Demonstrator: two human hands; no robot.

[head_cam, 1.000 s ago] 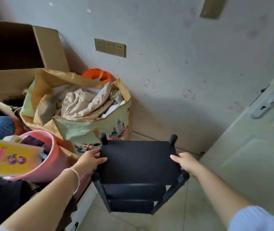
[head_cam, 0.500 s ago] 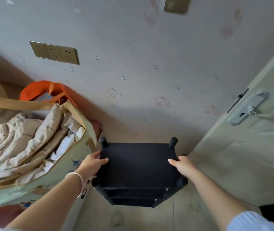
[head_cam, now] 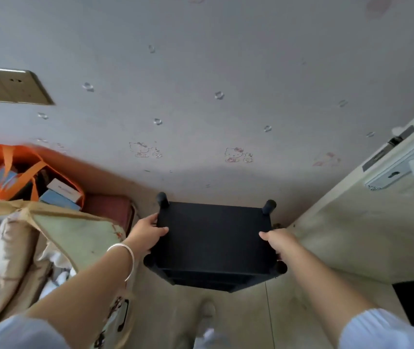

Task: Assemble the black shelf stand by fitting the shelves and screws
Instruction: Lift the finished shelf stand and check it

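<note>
Moved: shelf stand (head_cam: 213, 238) sits closer to the wall than a second ago, and the cardboard box and pink bin have dropped out of view on the left
Sleeves: pale blue cuffs at the bottom corners, bracelet (head_cam: 125, 258) on the left wrist
Left hand (head_cam: 148, 233): thumb over the top shelf's left edge, fingers curled round the side, gripping it
Right hand (head_cam: 277, 240): same deal on the right edge, thumb on top, fingers wrapped under
Stand: upright between both hands, lower shelves just visible under the top one, four round post tops at the corners
Left side: stuffed paper bag (head_cam: 49, 238) just beside the stand, crowding that side, with an orange bag (head_cam: 7, 167) of boxes and something dark red (head_cam: 110, 207) behind it
Right side: door (head_cam: 367, 222) close by, metal handle (head_cam: 402, 170) further up
Behind: wall (head_cam: 226, 71) with cartoon cat stickers, socket plate (head_cam: 12, 86) at far left
</note>
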